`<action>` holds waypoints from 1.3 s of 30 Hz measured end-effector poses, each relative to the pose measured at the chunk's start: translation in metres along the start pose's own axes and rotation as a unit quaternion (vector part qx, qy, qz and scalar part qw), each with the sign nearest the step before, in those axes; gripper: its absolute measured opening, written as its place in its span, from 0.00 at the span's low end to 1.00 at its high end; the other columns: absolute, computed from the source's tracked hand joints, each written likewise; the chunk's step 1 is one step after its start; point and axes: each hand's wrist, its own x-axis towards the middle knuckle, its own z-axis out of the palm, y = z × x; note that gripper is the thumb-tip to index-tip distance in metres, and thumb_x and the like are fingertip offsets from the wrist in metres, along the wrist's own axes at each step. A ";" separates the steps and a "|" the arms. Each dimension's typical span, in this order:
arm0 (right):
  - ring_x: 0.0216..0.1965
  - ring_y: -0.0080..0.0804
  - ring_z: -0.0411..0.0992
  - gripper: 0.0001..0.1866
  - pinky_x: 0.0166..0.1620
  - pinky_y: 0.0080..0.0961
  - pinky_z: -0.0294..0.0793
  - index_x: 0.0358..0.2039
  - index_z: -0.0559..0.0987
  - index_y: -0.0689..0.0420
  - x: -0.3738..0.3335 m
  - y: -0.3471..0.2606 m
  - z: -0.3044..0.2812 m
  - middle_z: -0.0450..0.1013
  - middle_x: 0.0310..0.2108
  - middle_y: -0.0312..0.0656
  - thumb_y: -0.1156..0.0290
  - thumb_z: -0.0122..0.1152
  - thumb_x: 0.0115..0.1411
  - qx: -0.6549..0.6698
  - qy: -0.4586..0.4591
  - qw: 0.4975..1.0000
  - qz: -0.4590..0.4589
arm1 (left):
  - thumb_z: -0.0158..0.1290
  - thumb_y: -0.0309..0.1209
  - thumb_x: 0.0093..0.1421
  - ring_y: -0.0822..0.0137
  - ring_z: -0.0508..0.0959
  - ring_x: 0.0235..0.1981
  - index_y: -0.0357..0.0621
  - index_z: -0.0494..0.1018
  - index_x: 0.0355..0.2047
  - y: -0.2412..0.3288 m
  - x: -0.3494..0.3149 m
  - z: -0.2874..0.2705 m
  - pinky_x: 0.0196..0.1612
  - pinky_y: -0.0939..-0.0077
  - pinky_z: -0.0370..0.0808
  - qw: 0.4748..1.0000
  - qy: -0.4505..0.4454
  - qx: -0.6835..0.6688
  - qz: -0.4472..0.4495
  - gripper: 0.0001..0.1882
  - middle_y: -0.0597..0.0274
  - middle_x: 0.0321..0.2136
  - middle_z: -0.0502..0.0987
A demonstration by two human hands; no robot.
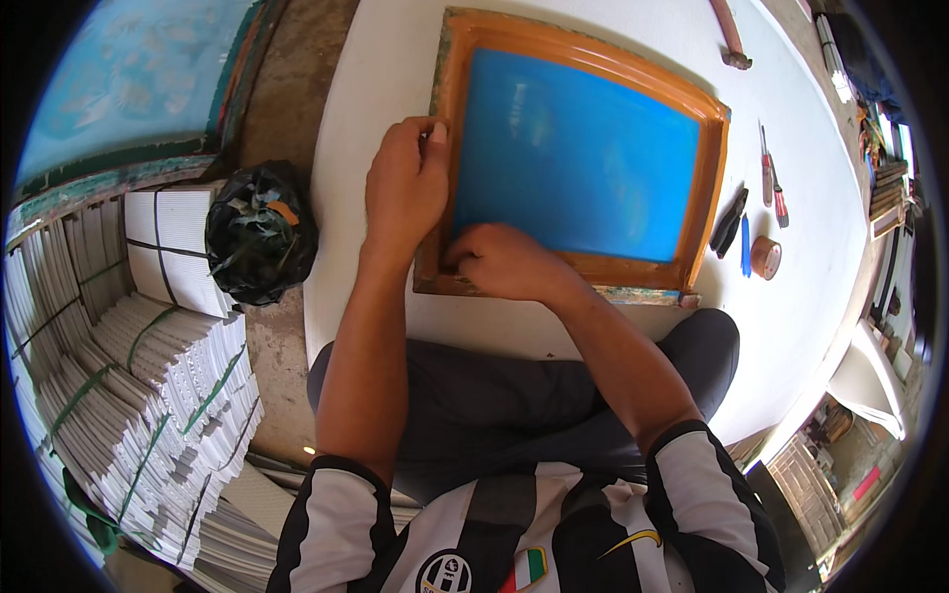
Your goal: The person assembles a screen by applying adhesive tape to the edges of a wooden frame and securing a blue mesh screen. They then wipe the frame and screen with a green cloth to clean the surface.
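A rectangular screen printing frame with a blue mesh and brown tape along its inner border lies flat in front of me. My left hand grips the frame's left side, its thumb up on the edge and its other fingers partly hidden. Curled in at the near left corner is my right hand, its fingers pressed together against the brown tape. Whatever those fingertips pinch there is hidden by the hand.
The frame rests on a white tabletop. To its right lie a screwdriver, black-jawed pliers, a tape roll and, farther off, a hammer. At left stand a black plastic bag and strapped white stacks.
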 end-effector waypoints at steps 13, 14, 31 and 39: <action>0.44 0.53 0.80 0.16 0.50 0.41 0.78 0.40 0.88 0.58 0.006 0.004 0.000 0.82 0.39 0.54 0.71 0.54 0.58 0.002 0.043 0.999 0.021 | 0.50 0.39 0.72 0.49 0.80 0.42 0.39 0.77 0.47 -0.002 0.000 0.000 0.47 0.58 0.76 1.000 0.002 0.014 0.016 0.15 0.48 0.42 0.80; 0.43 0.54 0.80 0.15 0.50 0.42 0.78 0.39 0.88 0.58 0.006 0.004 0.003 0.82 0.39 0.55 0.71 0.54 0.58 -0.017 0.046 0.999 0.010 | 0.50 0.39 0.72 0.49 0.80 0.42 0.39 0.77 0.47 -0.002 0.001 0.001 0.47 0.58 0.76 1.000 0.001 0.012 0.018 0.16 0.48 0.42 0.80; 0.42 0.52 0.81 0.15 0.50 0.40 0.79 0.39 0.87 0.61 -0.003 -0.006 -0.031 0.83 0.38 0.55 0.72 0.55 0.58 -0.086 -0.006 0.994 0.073 | 0.50 0.39 0.72 0.50 0.81 0.42 0.38 0.78 0.47 -0.001 0.001 -0.001 0.47 0.59 0.76 1.000 0.000 0.024 0.015 0.17 0.47 0.42 0.80; 0.45 0.40 0.81 0.19 0.50 0.33 0.80 0.47 0.82 0.71 0.007 0.022 -0.014 0.83 0.42 0.54 0.77 0.54 0.58 0.206 0.048 0.977 0.009 | 0.50 0.39 0.72 0.49 0.81 0.43 0.38 0.77 0.47 -0.003 0.000 0.001 0.47 0.58 0.76 1.000 -0.001 0.000 0.011 0.16 0.47 0.42 0.80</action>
